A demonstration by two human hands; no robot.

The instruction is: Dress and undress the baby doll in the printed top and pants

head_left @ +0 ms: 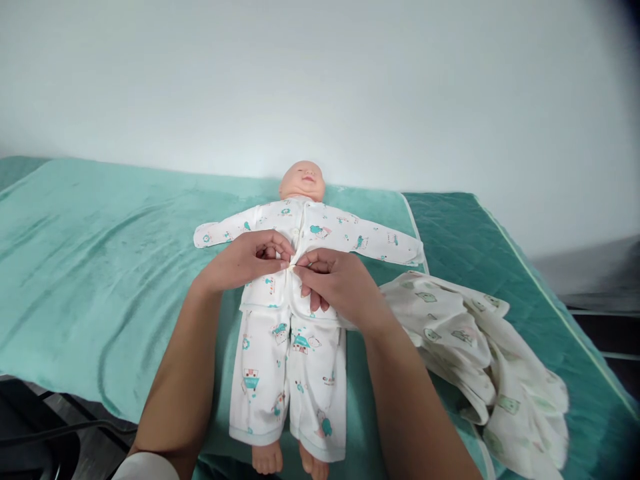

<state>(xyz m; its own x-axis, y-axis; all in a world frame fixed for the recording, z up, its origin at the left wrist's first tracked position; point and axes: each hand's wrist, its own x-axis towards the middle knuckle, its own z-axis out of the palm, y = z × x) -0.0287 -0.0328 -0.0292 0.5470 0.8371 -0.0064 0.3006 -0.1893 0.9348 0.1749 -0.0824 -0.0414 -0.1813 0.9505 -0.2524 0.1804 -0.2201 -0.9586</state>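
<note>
A baby doll [302, 179] lies on its back on a teal blanket [100, 267], arms spread, feet toward me. It wears a white printed shirt [330, 233] and matching trousers [280, 373]. My left hand [250, 257] and my right hand [335, 283] meet at the middle of the shirt front, each pinching one edge of the opening at the doll's belly. The fingertips of both hands touch each other there. The fastener under them is hidden.
A crumpled cream printed cloth [475, 347] lies right of the doll on the darker quilted mattress [500, 233]. A white wall stands behind. The bed's near edge drops to a dark floor [45, 433] at lower left.
</note>
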